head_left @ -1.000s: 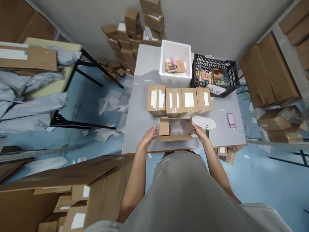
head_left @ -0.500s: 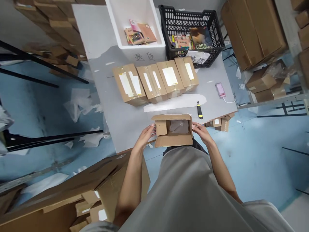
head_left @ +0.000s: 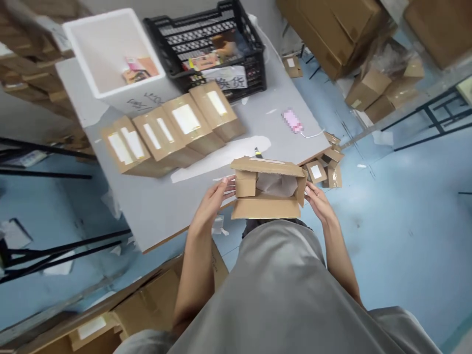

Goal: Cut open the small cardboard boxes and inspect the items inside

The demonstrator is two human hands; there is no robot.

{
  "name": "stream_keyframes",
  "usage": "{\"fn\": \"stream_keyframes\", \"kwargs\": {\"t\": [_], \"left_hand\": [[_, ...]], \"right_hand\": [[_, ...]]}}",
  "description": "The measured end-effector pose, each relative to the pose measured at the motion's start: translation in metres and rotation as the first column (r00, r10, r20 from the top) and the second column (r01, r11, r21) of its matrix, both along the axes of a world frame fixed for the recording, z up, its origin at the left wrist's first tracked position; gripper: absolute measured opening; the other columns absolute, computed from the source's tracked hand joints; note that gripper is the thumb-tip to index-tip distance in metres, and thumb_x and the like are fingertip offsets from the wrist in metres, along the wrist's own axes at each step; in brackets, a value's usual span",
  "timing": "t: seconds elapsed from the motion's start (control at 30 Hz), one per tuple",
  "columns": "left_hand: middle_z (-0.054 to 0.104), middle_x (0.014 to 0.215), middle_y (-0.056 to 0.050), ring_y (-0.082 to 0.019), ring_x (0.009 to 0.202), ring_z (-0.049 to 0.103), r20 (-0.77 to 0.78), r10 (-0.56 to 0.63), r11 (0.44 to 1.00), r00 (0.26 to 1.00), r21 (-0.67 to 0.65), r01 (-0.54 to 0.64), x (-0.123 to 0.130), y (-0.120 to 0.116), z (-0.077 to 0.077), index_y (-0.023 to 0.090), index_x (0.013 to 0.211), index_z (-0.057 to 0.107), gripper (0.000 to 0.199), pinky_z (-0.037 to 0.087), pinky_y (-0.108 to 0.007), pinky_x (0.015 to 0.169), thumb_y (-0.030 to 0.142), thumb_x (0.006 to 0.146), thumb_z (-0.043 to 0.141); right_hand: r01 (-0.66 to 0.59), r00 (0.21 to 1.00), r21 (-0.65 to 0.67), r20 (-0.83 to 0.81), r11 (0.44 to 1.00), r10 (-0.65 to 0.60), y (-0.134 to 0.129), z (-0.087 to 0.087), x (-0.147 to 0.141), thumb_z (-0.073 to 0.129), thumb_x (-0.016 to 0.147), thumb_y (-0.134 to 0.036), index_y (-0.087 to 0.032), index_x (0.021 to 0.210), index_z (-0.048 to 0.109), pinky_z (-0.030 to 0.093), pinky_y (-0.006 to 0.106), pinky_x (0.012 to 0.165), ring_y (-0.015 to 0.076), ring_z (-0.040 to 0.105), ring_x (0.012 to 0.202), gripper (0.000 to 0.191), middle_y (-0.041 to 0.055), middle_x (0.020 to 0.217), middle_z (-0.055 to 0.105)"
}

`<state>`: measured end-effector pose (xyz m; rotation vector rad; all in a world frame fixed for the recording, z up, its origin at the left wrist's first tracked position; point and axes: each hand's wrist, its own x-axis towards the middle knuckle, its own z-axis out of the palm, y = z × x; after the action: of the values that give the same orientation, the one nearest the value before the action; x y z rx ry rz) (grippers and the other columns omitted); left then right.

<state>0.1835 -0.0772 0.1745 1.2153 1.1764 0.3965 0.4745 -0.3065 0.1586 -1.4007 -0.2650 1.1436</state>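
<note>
Between my two hands is an opened cardboard box (head_left: 266, 208), its flaps spread apart. Inside lie a smaller brown carton (head_left: 245, 187) at the left end and crumpled greyish paper (head_left: 277, 184). My left hand (head_left: 214, 195) grips the box's left end, and my right hand (head_left: 317, 200) has hold of the right end. The box is at the table's front edge, close to my body. A yellow and black utility knife (head_left: 258, 153) shows just beyond it, partly hidden by the raised flap.
Several taped cartons (head_left: 186, 123) stand in a row on the grey table (head_left: 132, 211). Behind them are a white foam bin (head_left: 110, 49) and a black crate (head_left: 243, 73) with booklets. A pink pixelated object (head_left: 292, 120) with a cable lies right. Discarded boxes (head_left: 326, 169) lie below the table's edge.
My view has turned, so the table and its contents appear shifted left and tilted. Both hands still hold the box, which now covers part of the knife.
</note>
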Motion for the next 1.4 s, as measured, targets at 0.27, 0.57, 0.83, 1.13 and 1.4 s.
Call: {"fn": "stream_keyframes", "kwargs": {"t": [0.27,0.57,0.83,1.13,1.4], "left_hand": [[0.082,0.142,-0.014,-0.040,0.138,0.074,0.054,-0.376,0.921,0.925,-0.092,0.380,0.179,-0.098,-0.011,0.024,0.132,0.086,0.074,0.068,-0.049,0.109,0.086,0.093,0.076],[0.084,0.134,-0.015,-0.038,0.129,0.078,0.084,-0.628,0.736,0.774,-0.257,0.626,0.287,-0.121,-0.060,0.023,0.125,0.087,0.059,0.069,-0.051,0.107,0.074,0.100,0.074],[0.073,0.151,-0.015,-0.034,0.136,0.072,0.132,-0.640,0.750,0.757,-0.105,0.653,0.407,-0.088,-0.092,0.023,0.137,0.084,0.063,0.067,-0.041,0.102,0.074,0.104,0.069],[0.078,0.146,-0.013,-0.033,0.146,0.066,-0.017,-0.831,0.546,0.555,0.155,0.823,0.536,-0.071,-0.103,0.023,0.144,0.080,0.052,0.047,-0.047,0.133,0.058,0.114,0.057],[0.078,0.146,-0.018,-0.034,0.142,0.071,-0.194,-0.900,0.384,0.391,0.074,0.920,0.625,-0.162,-0.116,0.016,0.135,0.078,0.044,0.053,-0.046,0.125,0.040,0.118,0.045]], "right_hand": [[0.388,0.921,-0.055,0.072,0.920,-0.384,-0.150,-0.019,0.108,0.088,0.088,-0.076,-0.031,0.124,0.084,0.057,0.047,0.121,0.0346,0.068,0.149,0.058,0.0062,0.146,0.083],[0.567,0.824,-0.152,0.074,0.810,-0.562,-0.196,-0.033,0.163,0.081,0.091,-0.070,-0.031,0.117,0.084,0.058,0.040,0.114,0.0305,0.070,0.143,0.047,0.0041,0.140,0.084],[0.650,0.749,-0.230,0.032,0.724,-0.662,-0.193,-0.041,0.237,0.079,0.077,-0.050,-0.030,0.103,0.080,0.059,0.035,0.087,0.0258,0.073,0.108,0.032,0.0041,0.119,0.084],[0.730,0.666,-0.279,0.087,0.624,-0.741,-0.189,-0.068,0.295,0.078,0.088,-0.060,-0.033,0.118,0.080,0.062,0.035,0.093,0.0270,0.072,0.126,0.040,0.0033,0.132,0.083],[0.750,0.638,-0.308,0.102,0.586,-0.763,-0.249,-0.113,0.384,0.070,0.094,-0.060,-0.030,0.125,0.077,0.066,0.035,0.091,0.0249,0.074,0.122,0.043,0.0043,0.132,0.081]]}}
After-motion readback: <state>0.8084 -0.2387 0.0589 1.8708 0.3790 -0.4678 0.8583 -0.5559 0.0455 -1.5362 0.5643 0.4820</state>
